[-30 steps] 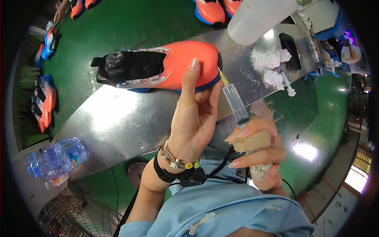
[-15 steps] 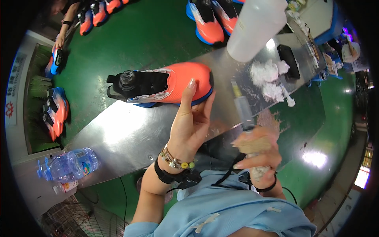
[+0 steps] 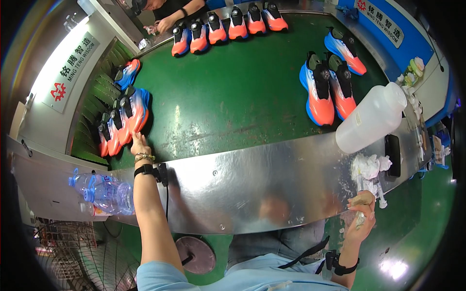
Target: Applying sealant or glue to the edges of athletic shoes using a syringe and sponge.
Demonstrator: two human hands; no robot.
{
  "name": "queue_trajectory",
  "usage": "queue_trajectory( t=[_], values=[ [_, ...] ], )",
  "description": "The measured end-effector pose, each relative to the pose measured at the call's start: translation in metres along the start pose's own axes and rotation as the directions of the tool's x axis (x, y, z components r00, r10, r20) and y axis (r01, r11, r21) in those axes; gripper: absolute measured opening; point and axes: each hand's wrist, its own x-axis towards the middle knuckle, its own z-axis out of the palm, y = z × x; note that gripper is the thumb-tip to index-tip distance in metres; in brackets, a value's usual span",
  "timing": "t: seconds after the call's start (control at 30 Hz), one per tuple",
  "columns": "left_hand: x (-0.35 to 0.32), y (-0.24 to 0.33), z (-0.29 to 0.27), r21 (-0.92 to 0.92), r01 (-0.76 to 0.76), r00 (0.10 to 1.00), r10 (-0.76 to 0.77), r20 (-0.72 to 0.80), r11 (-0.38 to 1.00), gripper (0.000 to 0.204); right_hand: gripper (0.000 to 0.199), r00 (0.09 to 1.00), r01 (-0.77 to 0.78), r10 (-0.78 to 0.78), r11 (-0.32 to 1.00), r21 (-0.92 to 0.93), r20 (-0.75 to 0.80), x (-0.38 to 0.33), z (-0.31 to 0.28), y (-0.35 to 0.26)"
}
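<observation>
At the left, my left hand (image 3: 139,144) reaches out to the toe of an orange, white and blue sneaker (image 3: 137,109) with a black collar. Its fingers are curled at the toe, partly hidden against it. That sneaker stands at the near end of a cluster of similar sneakers (image 3: 112,140). My right hand (image 3: 361,223), at the near right edge of the metal ledge, is closed round a tan, worn lump (image 3: 363,198), perhaps a rubber block or folded cloth. A thin pale piece (image 3: 360,183) shows just above that hand; whether it is held, I cannot tell.
Along the green table's (image 3: 218,104) far edge runs a row of sneakers (image 3: 238,24), with a co-worker's hand (image 3: 166,24) beside it. More sneakers (image 3: 318,92), a white bottle (image 3: 371,119), crumpled white wads (image 3: 366,166) and a black case (image 3: 393,155) are at right. Plastic bottles (image 3: 109,194) lie at left.
My left hand has moved left with the sneaker, from above the metal ledge to the cluster at the left. My right hand has moved right, still holding the tan lump. The view has shifted too.
</observation>
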Motion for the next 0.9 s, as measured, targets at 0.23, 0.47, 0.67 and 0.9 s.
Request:
queue_trajectory(
  t=[0.23,0.47,0.67,0.9],
  values=[
    [-0.126,-0.044,0.092,0.376,0.323,0.545,-0.495,0.677,0.869,0.05,0.055,0.999,0.037,-0.027,0.902,-0.43,0.027,0.007,-0.022,0.05],
    [-0.37,-0.105,0.202,0.946,0.136,-0.363,-0.873,0.325,0.295,0.075,0.062,0.975,-0.138,0.171,0.966,0.219,-0.142,0.007,-0.013,0.032],
    [-0.466,-0.133,0.212,0.733,0.461,-0.074,-0.801,0.594,0.5,0.047,0.062,0.973,-0.125,0.178,0.942,0.311,-0.15,0.003,-0.032,0.031],
    [-0.421,-0.083,0.192,0.656,0.374,-0.008,-0.705,0.71,0.656,0.039,0.051,0.942,-0.265,0.329,0.855,0.446,-0.07,-0.004,-0.026,0.023]
  ],
)
